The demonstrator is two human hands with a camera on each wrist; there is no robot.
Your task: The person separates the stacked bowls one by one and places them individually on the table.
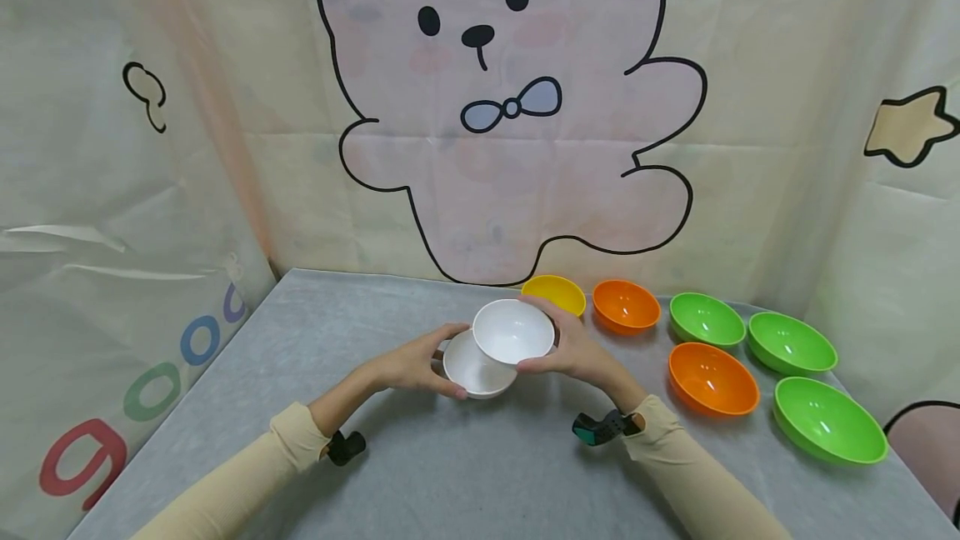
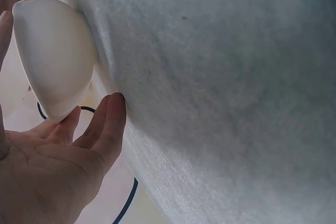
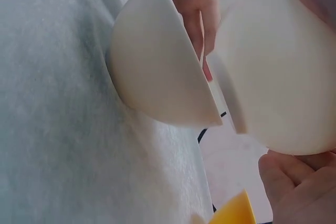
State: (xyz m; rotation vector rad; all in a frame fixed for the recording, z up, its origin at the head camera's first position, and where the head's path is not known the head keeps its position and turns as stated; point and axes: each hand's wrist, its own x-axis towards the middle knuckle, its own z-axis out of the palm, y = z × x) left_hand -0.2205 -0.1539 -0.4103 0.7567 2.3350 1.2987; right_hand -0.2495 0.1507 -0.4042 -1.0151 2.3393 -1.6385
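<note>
Head view: our right hand [image 1: 573,350] has its grip curled round the upper white bowl [image 1: 513,331], raised and tilted over the lower white bowl [image 1: 474,369], which sits on the grey counter [image 1: 315,340] with our left hand [image 1: 414,365] cupping its near side. Just beyond the right grip sits a yellow bowl [image 1: 555,292]; orange and green bowls lie further to its right. Left wrist view: fingers [image 2: 107,124] fairly straight, touching the lower white bowl [image 2: 52,56] from beneath, grip loose. Right wrist view: fingers [image 3: 294,182] curl round the upper white bowl [image 3: 273,77], its rim overlapping the lower white bowl [image 3: 157,72].
</note>
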